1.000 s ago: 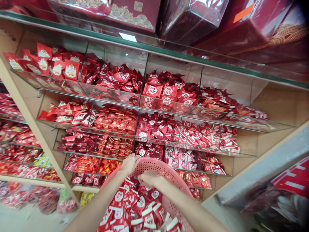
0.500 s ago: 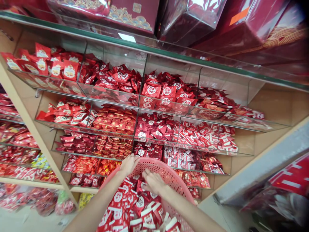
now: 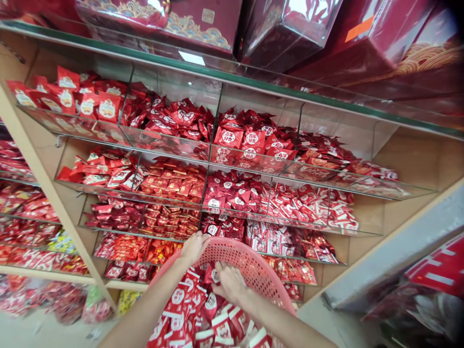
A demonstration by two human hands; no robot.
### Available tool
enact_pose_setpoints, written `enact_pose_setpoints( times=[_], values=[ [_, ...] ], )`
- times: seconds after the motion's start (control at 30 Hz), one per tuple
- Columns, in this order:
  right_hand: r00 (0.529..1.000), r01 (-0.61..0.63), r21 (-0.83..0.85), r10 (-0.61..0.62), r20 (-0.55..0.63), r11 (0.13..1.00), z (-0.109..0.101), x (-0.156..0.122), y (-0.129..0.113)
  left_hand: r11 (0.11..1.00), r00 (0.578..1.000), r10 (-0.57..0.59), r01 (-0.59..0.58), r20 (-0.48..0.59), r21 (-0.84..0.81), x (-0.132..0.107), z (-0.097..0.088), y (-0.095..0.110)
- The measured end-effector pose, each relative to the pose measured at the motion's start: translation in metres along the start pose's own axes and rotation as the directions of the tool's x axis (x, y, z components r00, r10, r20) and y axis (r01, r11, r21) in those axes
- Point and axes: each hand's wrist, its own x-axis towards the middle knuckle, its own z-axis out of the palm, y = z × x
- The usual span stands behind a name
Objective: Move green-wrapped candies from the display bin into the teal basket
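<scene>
A pink perforated plastic basket (image 3: 259,268) stands in front of me, holding many small red wrapped packets (image 3: 188,295) with white printing. My left hand (image 3: 195,247) is closed over the basket's far rim, its fingers wrapped round the edge. Inside the basket, toward its right side, my right hand (image 3: 232,284) has its fingers curled about a dark red packet (image 3: 213,274) with a round white label. Part of that packet is hidden by the fingers. Other packets, some with white ends (image 3: 222,326), lie below and to the left of this hand.
Behind the basket rise tiered shelves with clear dividers (image 3: 163,137), filled with red packets (image 3: 230,137). Large dark red boxes (image 3: 286,34) rest on the glass shelf (image 3: 253,79) overhead. Filled plastic bags (image 3: 65,299) lie low at left. A wooden upright (image 3: 47,193) separates the shelf sections.
My right hand has shifted slightly right, and its fingers have drawn in around a dark red packet. My left hand stays on the rim. The view has moved a little.
</scene>
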Motion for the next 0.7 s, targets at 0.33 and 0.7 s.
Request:
enact_pose_setpoints(
  times=[0.33, 0.7],
  values=[
    [0.993, 0.045, -0.122, -0.031, 0.115, 0.992, -0.031, 0.016, 0.043, 1.000, 1.000, 0.002, -0.002, -0.008, -0.007, 0.002, 0.003, -0.001],
    [0.984, 0.080, -0.159, -0.053, 0.168, 0.984, -0.023, 0.025, 0.022, 1.000, 1.000, -0.007, 0.007, -0.016, -0.008, 0.001, 0.004, -0.002]
  ],
)
